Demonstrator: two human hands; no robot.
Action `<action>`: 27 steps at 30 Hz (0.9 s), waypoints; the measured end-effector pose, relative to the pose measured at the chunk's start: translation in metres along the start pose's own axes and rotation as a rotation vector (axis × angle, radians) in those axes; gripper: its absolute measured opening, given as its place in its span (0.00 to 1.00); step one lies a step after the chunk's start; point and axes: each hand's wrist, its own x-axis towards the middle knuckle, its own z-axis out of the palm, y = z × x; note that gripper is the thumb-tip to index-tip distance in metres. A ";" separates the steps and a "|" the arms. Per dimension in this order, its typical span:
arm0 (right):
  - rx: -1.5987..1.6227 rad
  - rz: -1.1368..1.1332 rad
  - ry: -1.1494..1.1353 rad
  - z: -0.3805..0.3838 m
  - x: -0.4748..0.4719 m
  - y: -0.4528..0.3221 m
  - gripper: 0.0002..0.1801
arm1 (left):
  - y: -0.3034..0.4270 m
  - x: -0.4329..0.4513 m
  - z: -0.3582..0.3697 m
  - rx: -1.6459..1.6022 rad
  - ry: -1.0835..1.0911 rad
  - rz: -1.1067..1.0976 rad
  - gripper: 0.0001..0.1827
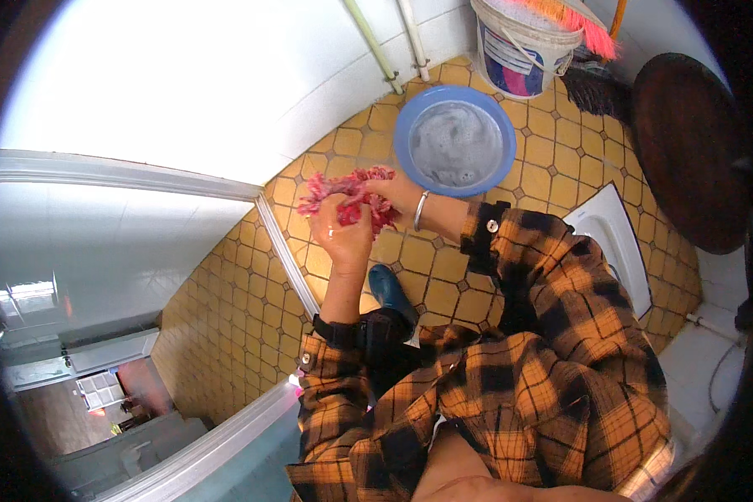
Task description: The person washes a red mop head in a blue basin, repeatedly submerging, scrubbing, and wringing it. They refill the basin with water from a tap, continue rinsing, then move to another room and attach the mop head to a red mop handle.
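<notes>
A bunched red and pink shaggy cloth [350, 188] is gripped between both hands above the tiled floor. My left hand [342, 229] is wet and closes around its near side. My right hand [398, 194], with a silver bangle at the wrist, grasps the cloth's right part. Just beyond the right hand a blue plastic basin [403, 147] stands on the floor, holding greyish sudsy water. The cloth is to the left of the basin, not over it. Folds hide most of my fingertips.
At the back stands a white bucket [508, 59] with suds, a pink-orange broom [593, 34] over it. A dark round board [690, 154] leans on the right wall near a white squat toilet [621, 245]. A metal door track [288, 251] crosses the floor left; pipes [376, 47] run up the wall.
</notes>
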 end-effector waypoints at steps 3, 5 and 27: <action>0.117 0.029 -0.045 -0.007 0.001 0.003 0.04 | 0.001 -0.011 0.001 0.052 -0.073 0.225 0.11; -0.015 0.082 0.005 -0.012 0.002 0.004 0.03 | 0.003 -0.016 0.000 -0.076 -0.146 0.298 0.12; -0.696 0.225 -0.427 -0.019 -0.007 0.037 0.16 | -0.011 -0.107 0.016 0.206 -0.722 0.923 0.13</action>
